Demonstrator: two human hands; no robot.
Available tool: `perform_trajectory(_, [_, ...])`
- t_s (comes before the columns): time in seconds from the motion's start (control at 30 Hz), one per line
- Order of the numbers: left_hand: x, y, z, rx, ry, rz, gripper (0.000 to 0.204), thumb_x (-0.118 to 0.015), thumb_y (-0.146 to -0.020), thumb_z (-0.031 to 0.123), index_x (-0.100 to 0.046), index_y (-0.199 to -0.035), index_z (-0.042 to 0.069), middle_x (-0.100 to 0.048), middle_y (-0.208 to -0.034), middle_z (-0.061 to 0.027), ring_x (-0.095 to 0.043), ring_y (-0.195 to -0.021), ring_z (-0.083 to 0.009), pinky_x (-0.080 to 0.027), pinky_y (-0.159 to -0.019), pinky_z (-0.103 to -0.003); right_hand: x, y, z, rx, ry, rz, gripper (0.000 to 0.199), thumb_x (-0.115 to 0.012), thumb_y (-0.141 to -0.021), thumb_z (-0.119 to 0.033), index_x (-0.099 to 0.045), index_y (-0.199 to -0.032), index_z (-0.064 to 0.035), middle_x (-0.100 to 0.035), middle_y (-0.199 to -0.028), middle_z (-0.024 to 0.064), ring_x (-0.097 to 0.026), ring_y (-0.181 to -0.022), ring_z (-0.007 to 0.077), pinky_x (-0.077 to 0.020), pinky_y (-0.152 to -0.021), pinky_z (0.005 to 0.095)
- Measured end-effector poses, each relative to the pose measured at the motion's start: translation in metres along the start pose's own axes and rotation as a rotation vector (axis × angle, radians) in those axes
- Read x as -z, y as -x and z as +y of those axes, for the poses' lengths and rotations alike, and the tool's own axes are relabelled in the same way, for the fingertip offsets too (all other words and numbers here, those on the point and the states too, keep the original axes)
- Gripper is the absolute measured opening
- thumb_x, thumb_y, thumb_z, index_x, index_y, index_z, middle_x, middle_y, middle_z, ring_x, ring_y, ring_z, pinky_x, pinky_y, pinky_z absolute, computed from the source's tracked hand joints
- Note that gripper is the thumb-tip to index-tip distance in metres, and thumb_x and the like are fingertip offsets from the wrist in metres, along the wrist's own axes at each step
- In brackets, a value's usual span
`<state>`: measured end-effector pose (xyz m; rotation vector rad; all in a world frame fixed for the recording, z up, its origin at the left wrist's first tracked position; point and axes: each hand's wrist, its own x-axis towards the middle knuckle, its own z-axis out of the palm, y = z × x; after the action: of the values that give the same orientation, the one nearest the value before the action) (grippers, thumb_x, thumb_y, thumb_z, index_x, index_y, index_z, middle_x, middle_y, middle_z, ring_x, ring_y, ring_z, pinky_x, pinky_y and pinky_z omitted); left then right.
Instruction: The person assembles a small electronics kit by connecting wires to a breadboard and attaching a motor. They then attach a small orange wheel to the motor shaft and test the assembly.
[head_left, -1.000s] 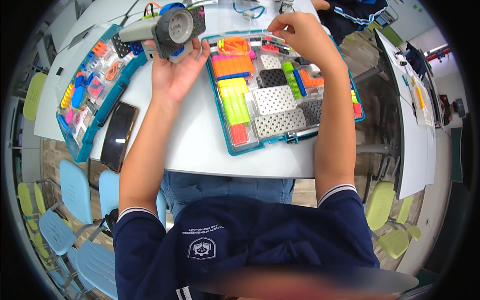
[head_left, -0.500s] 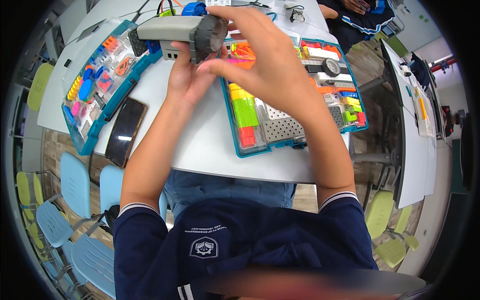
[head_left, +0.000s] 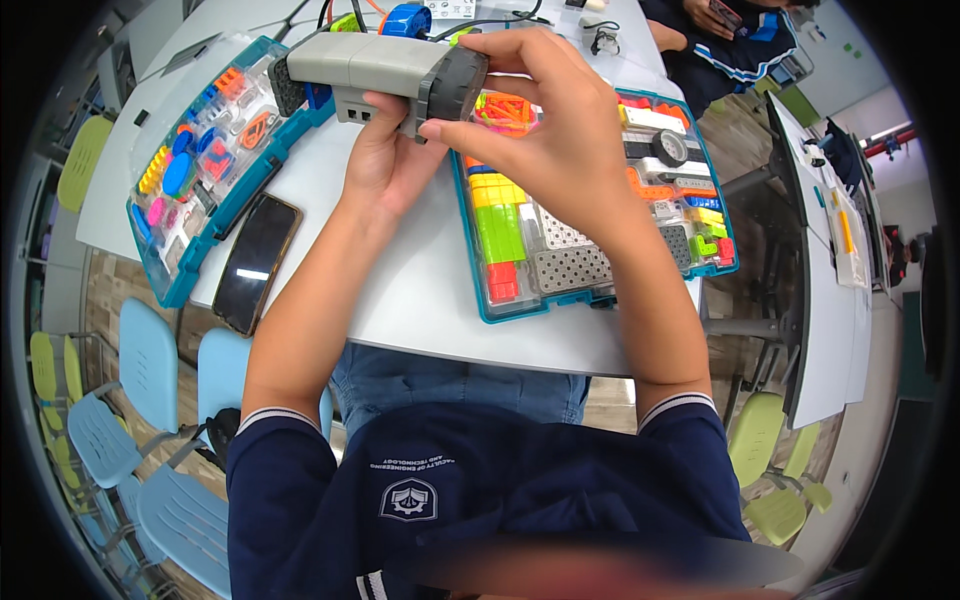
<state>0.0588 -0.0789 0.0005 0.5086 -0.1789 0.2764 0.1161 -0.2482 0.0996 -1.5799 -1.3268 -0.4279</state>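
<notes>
A grey toy vehicle (head_left: 370, 62), built from plastic parts, is held up above the far part of the table. My left hand (head_left: 385, 175) grips it from below, thumb against the grey side, its other fingers partly hidden. On the vehicle's right end, a dark grey wheel (head_left: 457, 85) sits between the thumb and fingers of my right hand (head_left: 550, 120). Another dark wheel (head_left: 287, 88) is at the left end. Just beyond the body a blue wheel (head_left: 408, 20) shows beside some wires; whether it belongs to the vehicle I cannot tell.
An opened teal-edged parts case (head_left: 512, 312) with colourful pieces lies right of my forearms. A second teal-edged case (head_left: 178, 290) stands at the left, beside a phone (head_left: 255, 265). Blue chairs (head_left: 150, 360) are at lower left. Another person (head_left: 735, 50) sits at the far right.
The toy vehicle and both hands have shifted slightly right in the view. My right fingers now reach round the wheel's far edge, with the thumb at its near edge.
</notes>
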Motion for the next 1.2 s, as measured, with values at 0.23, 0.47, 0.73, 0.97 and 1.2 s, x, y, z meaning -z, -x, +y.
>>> perform_trajectory(0.23, [0.008, -0.003, 0.002, 0.030, 0.088, -0.057, 0.057, -0.073, -0.089, 0.040, -0.057, -0.134, 0.010, -0.063, -0.134, -0.0041, -0.055, -0.130, -0.0226, -0.041, -0.113, -0.045, 0.013, -0.002, 0.001, 0.030, 0.040, -0.084, 0.055, -0.094, -0.068, -0.014, -0.065, -0.112, 0.0033, -0.068, -0.105, 0.0114, -0.072, -0.099, 0.0211, -0.0600, -0.093, 0.0351])
perform_trajectory(0.47, [0.004, 0.002, 0.001, 0.006, -0.041, -0.025, 0.060, -0.075, -0.087, 0.041, -0.056, -0.134, 0.010, -0.063, -0.133, -0.0047, -0.055, -0.130, -0.0228, -0.040, -0.114, -0.046, 0.013, -0.001, 0.008, 0.126, 0.037, -0.034, 0.048, -0.085, -0.062, -0.017, -0.056, -0.097, 0.0009, -0.060, -0.093, 0.0167, -0.062, -0.086, 0.0349, -0.0526, -0.075, 0.0415])
perform_trajectory(0.73, [0.000, 0.000, 0.002, -0.023, -0.102, 0.002, 0.068, -0.079, -0.080, 0.042, -0.056, -0.133, 0.006, -0.064, -0.130, -0.0076, -0.058, -0.122, -0.0271, -0.040, -0.114, -0.049, 0.018, -0.005, 0.007, 0.125, 0.045, -0.081, 0.046, -0.082, -0.060, -0.016, -0.052, -0.092, -0.0010, -0.056, -0.089, 0.0167, -0.059, -0.083, 0.0361, -0.0498, -0.073, 0.0423])
perform_trajectory(0.97, [0.002, -0.012, 0.022, -0.024, 0.256, -0.029, 0.071, -0.087, -0.070, 0.041, -0.062, -0.124, 0.003, -0.062, -0.124, -0.0092, -0.049, -0.121, -0.0273, -0.039, -0.112, -0.051, 0.060, -0.016, 0.008, -0.069, -0.039, -0.256, 0.047, -0.080, -0.076, -0.013, -0.055, -0.113, 0.0028, -0.060, -0.106, 0.0170, -0.062, -0.093, 0.0206, -0.0531, -0.081, 0.0322])
perform_trajectory(1.2, [-0.006, -0.012, 0.023, 0.027, 0.432, 0.072, 0.062, -0.093, -0.062, 0.028, -0.066, -0.113, 0.006, -0.061, -0.122, -0.0077, -0.047, -0.121, -0.0262, -0.039, -0.108, -0.048, 0.157, 0.017, 0.033, -0.656, 0.270, -0.014, 0.049, -0.083, -0.078, -0.010, -0.061, -0.120, 0.0025, -0.062, -0.110, 0.0084, -0.062, -0.099, 0.0150, -0.0520, -0.084, 0.0298])
